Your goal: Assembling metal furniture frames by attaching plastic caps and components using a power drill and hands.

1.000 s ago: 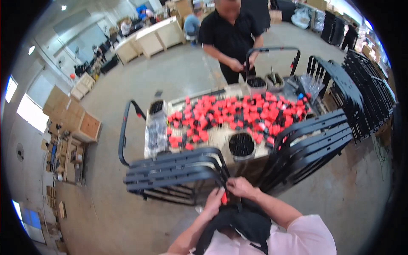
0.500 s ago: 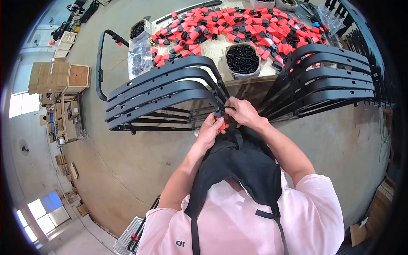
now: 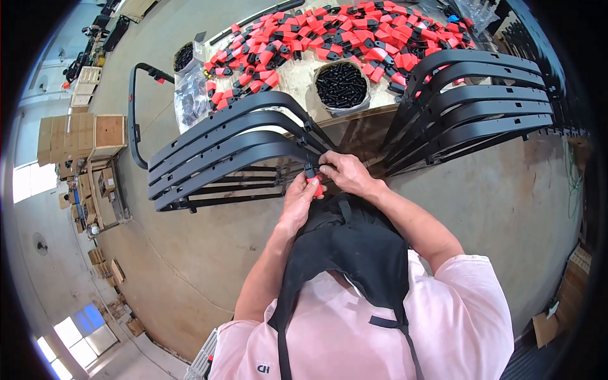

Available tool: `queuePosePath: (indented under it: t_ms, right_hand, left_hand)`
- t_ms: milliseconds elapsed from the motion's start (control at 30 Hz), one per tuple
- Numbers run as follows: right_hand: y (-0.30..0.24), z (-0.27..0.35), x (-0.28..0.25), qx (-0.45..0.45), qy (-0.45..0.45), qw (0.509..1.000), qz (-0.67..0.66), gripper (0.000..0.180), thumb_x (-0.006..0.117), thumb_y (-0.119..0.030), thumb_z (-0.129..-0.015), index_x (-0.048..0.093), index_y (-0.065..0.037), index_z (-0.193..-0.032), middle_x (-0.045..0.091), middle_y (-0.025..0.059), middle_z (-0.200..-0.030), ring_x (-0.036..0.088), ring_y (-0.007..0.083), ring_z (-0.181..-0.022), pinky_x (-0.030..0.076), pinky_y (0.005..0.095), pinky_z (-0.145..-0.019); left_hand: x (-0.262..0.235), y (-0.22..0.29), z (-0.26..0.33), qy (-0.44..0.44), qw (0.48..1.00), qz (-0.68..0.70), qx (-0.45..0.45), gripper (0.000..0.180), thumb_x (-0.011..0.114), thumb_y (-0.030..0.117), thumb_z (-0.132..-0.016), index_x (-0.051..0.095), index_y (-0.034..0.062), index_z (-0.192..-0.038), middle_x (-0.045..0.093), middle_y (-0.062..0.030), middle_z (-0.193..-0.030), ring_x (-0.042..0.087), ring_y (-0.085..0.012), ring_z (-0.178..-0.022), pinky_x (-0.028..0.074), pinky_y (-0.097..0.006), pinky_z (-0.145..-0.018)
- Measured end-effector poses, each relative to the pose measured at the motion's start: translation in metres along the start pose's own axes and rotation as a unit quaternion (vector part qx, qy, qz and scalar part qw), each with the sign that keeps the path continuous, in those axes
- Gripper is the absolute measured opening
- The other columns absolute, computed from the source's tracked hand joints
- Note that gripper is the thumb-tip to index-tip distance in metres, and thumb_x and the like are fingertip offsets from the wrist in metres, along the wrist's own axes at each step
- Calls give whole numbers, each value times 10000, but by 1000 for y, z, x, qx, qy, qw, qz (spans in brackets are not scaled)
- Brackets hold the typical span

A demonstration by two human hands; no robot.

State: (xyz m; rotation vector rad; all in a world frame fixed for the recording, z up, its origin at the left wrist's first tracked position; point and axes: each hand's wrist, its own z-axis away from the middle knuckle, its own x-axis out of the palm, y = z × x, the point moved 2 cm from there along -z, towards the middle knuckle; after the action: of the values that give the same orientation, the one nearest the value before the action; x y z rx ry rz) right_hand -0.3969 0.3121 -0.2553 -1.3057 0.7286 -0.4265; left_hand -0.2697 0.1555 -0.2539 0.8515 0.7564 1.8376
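- Clip point(image 3: 318, 189): small, bright red, partly hidden from here by the left hand point(image 3: 297, 197) pinching it, right at the frame's near end.
- Frame point(image 3: 253, 156): black, rounded at the bend, slanting, nearest in its stack.

Windows point(image 3: 66, 330): burned out to white at left.
Floor point(image 3: 481, 196): softly lit.
Desk point(image 3: 294, 77): brightly lit on top, shadowed below its front edge.
Plastic bag point(image 3: 190, 100): flecked with glare.
Fingers point(image 3: 330, 160): rendered fairly sharply.
Picture edges: bent by fisheye curvature, blackened at the corners.
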Motion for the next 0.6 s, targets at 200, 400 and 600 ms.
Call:
queuePosePath:
  t_ms: [200,400,600]
  right_hand:
    - [-5,-5,3,-12,7,999,41,231,695,-180,-1017,689,10,-1148,742,234,-930,746,418,-879,577,476,-773]
    - [-6,-4,10,55,-8,998,13,266,675,-212,-1022,686,25,-1142,747,267,-918,757,427,-865,583,499,-796]
    - [-5,-1,10,102,-15,993,-53,240,692,-190,-1019,699,24,-1128,762,226,-892,784,339,-796,593,448,-765]
  left_hand:
    - [4,8,7,-10,999,-34,-17,359,564,195,-1149,542,40,-1471,678,-52,-1245,660,-159,-1076,532,-319,-905]
    - [2,5,5,-24,999,-29,-15,355,571,208,-1149,528,58,-1467,678,-44,-1249,650,-144,-1104,521,-318,-915]
    - [-3,-2,0,-12,1000,2,-5,364,602,182,-1133,557,53,-1470,687,-32,-1221,672,-138,-1059,544,-312,-866]
